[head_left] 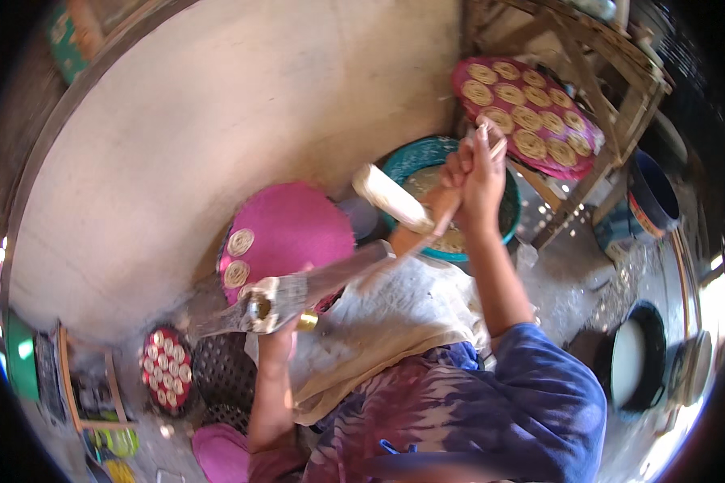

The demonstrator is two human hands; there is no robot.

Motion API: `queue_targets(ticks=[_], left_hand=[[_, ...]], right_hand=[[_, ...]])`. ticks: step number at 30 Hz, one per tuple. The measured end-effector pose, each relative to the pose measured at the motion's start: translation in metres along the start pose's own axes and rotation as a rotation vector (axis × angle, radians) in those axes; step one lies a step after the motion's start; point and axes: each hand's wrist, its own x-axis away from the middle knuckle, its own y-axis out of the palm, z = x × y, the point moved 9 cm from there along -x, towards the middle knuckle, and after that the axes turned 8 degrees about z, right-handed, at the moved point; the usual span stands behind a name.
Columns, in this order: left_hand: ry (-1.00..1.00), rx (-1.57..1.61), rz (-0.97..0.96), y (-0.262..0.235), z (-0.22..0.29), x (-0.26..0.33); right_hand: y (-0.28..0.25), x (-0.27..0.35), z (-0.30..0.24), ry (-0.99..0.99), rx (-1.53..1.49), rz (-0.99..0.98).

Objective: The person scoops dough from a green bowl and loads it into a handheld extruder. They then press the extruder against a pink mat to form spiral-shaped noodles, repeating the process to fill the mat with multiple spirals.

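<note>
We see the left hand (pixel 278 322) clamped round a blurred metal press tube (pixel 314 286), the right hand (pixel 475 173) gripping its wooden handle (pixel 423 225) above a pink round mat (pixel 294 229).

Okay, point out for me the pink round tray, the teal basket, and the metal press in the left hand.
pink round tray (pixel 294 221), head view, bare centre.
teal basket (pixel 415 154), head view, upper left rim.
metal press (pixel 278 302), head view, barrel above the left hand (pixel 275 332).

dark blue bucket (pixel 654 193), red tray of small rounds (pixel 166 369), wooden rack (pixel 612 72).
</note>
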Motion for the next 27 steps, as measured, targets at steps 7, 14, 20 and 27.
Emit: queue_targets(ticks=[7, 14, 20, 27], left_hand=[[0.534, 0.349, 0.203, 0.006, 0.079, -0.032], [0.379, 0.147, 0.106, -0.081, 0.132, 0.012], [-0.063, -0.014, 0.28, -0.093, -0.008, 0.056], [-0.391, -0.206, 0.523, -0.077, -0.047, 0.075]], right_hand=[[-0.049, 0.076, 0.14, 0.607, -0.114, 0.068], [-0.244, -0.023, 0.116, 0.089, 2.661, -0.651], [-0.297, -0.049, 0.149, 0.289, 2.604, -0.598], [-0.21, -0.056, 0.152, 0.024, 2.535, -1.042]])
